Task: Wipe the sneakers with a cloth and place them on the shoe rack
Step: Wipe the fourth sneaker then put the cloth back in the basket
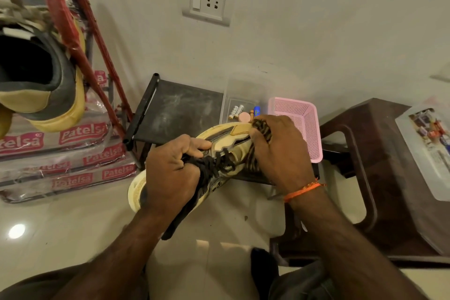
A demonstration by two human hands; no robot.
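Both bare forearms reach forward and slightly inward, so the hands sit close together, side by side. The left hand is curled tight, knuckles up, its fingers closed round what it grips and the thumb pointing toward the other hand. The right hand lies just beyond and beside it, back upward, fingers bent down and pinching at their tips. An orange thread circles the right wrist.
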